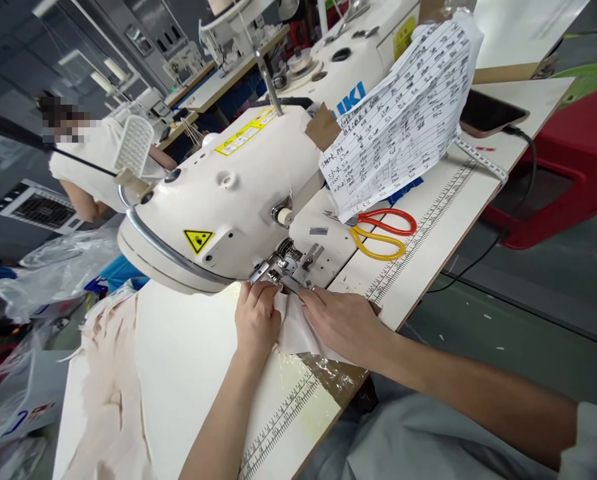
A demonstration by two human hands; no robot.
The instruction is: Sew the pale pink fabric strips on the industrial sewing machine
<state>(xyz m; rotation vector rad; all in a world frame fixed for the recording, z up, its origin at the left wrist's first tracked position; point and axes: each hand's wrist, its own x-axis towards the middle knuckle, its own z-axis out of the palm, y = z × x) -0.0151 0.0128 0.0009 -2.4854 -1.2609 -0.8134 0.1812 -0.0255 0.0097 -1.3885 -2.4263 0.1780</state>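
A pale piece of fabric point(297, 328) lies at the needle area of a white sewing machine point(208, 200). My left hand point(259, 317) is curled on the fabric's left edge, fingertips close to the presser foot point(284, 263). From the other side, my right hand point(345, 325) grips the fabric's right edge, its fingers near the metal parts. Both hands are closed on the cloth, with some fingertips hidden. Scissors point(385, 233) with one red and one yellow handle rest on the table beyond my right hand.
Handwritten paper point(403, 120) leans against the machine. Behind it lie a phone point(493, 112) with a cable and a measuring tape point(481, 159). Pale cloth pieces point(113, 393) cover the table's left side. A red stool point(568, 153) stands right; a person point(91, 160) sits at back left.
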